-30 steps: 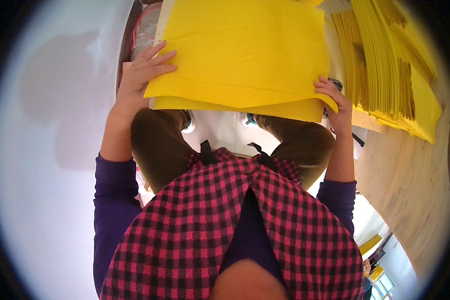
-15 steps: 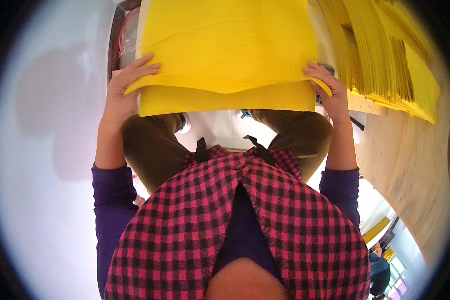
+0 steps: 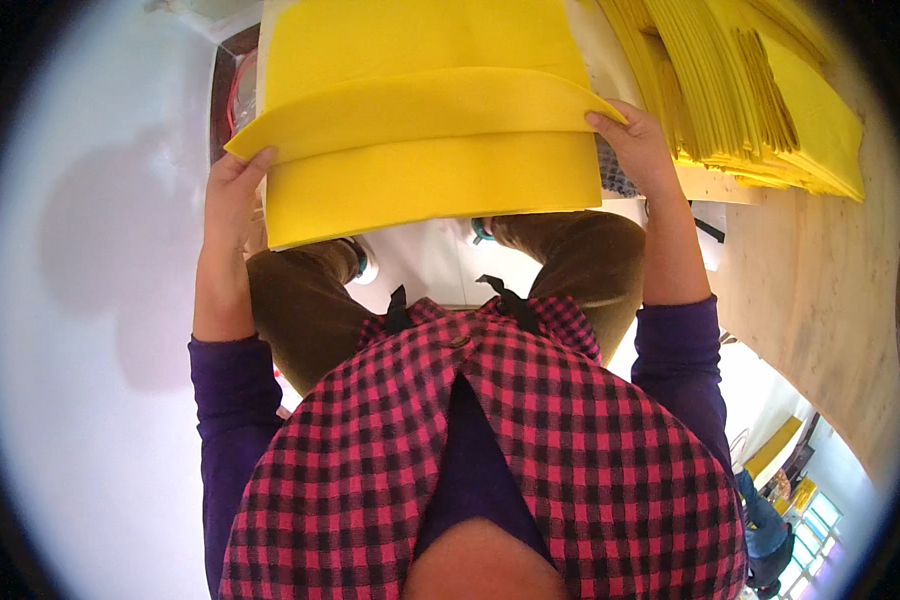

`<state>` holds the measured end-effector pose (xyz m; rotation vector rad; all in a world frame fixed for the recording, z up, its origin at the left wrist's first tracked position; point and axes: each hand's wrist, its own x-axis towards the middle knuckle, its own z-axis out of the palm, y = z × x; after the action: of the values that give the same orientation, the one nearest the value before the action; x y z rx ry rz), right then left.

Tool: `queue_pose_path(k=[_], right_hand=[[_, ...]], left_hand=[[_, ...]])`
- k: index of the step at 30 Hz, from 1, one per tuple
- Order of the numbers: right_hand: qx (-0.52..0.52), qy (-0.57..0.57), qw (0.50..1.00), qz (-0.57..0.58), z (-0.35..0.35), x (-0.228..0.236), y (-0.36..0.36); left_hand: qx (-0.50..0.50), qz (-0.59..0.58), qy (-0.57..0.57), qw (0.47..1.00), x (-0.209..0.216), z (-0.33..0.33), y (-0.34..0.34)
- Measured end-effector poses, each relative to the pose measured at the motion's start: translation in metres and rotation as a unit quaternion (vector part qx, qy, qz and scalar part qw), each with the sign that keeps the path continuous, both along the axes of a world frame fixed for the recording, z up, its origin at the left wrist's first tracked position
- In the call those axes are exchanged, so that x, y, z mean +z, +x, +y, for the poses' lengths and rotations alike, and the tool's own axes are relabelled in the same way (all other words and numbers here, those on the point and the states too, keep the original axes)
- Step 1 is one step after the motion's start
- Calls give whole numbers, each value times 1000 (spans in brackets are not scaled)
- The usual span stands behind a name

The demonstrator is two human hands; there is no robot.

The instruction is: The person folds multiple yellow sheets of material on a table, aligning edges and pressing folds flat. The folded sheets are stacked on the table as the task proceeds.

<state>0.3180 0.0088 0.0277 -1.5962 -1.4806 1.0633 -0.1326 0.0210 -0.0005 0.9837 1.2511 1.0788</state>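
A wide sheet of yellow cloth-like material (image 3: pixel 420 105) spans the space between my hands, its near edge lifted into a curved band. My left hand (image 3: pixel 235 195) pinches the sheet's left corner between thumb and fingers. At the opposite corner, my right hand (image 3: pixel 638 148) grips it the same way. Beneath lies another flat yellow layer (image 3: pixel 435 182), whose front edge overhangs toward my knees. Whether the lifted band is one ply or several, I cannot tell.
To the right, thick stacks of folded yellow sheets (image 3: pixel 715 85) rest on a pale wooden table (image 3: pixel 800 290). A white wall (image 3: pixel 80 330) stands close on my left. My knees (image 3: pixel 570 260) are below the work. Another person (image 3: pixel 765 530) shows far off at lower right.
The near edge of the upper sheet has been raised and curved away from me, baring more of the layer below. My fingers, earlier spread along the edge, now pinch its corners.
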Motion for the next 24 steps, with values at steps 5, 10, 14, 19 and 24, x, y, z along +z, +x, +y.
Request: queue_pose_path(k=[5, 10, 14, 19, 24], right_hand=[[-4, -7, 1000, -12, 0, 3, -1], [63, 43, 997, -22, -11, 0, 5], [71, 103, 992, -18, -22, -12, 6], [55, 99, 994, 4, -29, -20, 5], [58, 87, 995, 1, -28, -20, 4]], left_hand=[[6, -26, -7, 1000, 2, -8, 4], [-48, -33, 59, 997, -8, -15, 0], [-112, 27, 165, 980, -22, -9, -9], [-139, 29, 188, 972, -29, -7, -15], [-142, 44, 217, 965, -28, -8, -15]])
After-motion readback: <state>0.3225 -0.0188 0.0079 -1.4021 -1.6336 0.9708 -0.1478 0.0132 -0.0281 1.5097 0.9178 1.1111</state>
